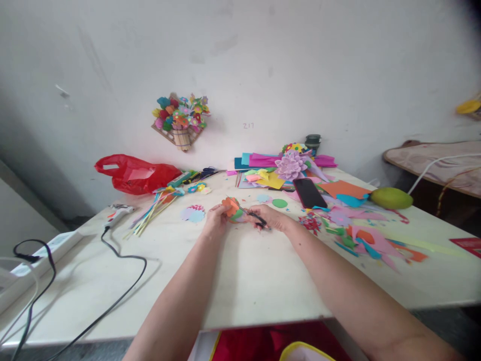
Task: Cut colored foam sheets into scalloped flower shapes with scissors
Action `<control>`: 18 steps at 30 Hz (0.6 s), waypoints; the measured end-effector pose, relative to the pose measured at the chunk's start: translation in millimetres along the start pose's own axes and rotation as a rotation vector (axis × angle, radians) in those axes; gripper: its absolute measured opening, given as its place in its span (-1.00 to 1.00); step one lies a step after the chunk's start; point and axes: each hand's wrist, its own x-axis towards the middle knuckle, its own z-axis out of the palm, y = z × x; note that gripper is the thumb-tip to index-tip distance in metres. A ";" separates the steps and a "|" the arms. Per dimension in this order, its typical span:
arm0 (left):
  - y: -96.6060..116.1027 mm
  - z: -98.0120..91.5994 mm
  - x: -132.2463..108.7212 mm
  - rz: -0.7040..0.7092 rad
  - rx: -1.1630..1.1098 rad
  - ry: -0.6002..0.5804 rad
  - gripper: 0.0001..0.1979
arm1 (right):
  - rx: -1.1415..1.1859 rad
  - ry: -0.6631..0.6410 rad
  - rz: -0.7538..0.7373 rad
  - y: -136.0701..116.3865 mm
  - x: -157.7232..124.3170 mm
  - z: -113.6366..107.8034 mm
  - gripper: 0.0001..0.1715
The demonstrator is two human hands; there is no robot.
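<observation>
My left hand (215, 219) pinches an orange flower-shaped cutout (230, 206) above the middle of the table. My right hand (268, 216) is closed around the dark handles of a pair of scissors (257, 219), whose blades point left and meet the cutout's edge. Below and between the hands a green piece (237, 215) partly shows. To the left of my left hand lie pale blue and patterned scalloped cutouts (195, 214). Just beyond my right hand are a green disc (279, 203) and a light blue cutout (264, 198).
A glue gun (119, 214) trails its black cord across the left side, near a power strip (48, 253). A red plastic bag (139, 173) and thin sticks (156, 213) lie behind. Rightward are a phone (310, 193), colored scraps (370, 240) and a yellow-green oval object (391, 198).
</observation>
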 end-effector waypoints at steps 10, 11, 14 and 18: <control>1.0 0.6 -1.4 -0.001 0.001 0.001 -0.86 | 0.051 -0.004 -0.006 -2.2 -0.6 0.9 -0.67; 1.2 0.7 -1.6 -0.003 0.006 0.005 -0.86 | 0.056 -0.006 -0.007 -1.9 -0.2 0.7 -0.66; 2.0 0.7 -2.4 -0.014 0.021 0.006 -0.84 | 0.069 -0.013 -0.013 -0.6 1.1 0.3 -0.66; 3.7 1.0 -4.2 -0.026 0.031 -0.022 -0.82 | 0.087 -0.040 -0.015 0.2 1.9 -0.2 -0.64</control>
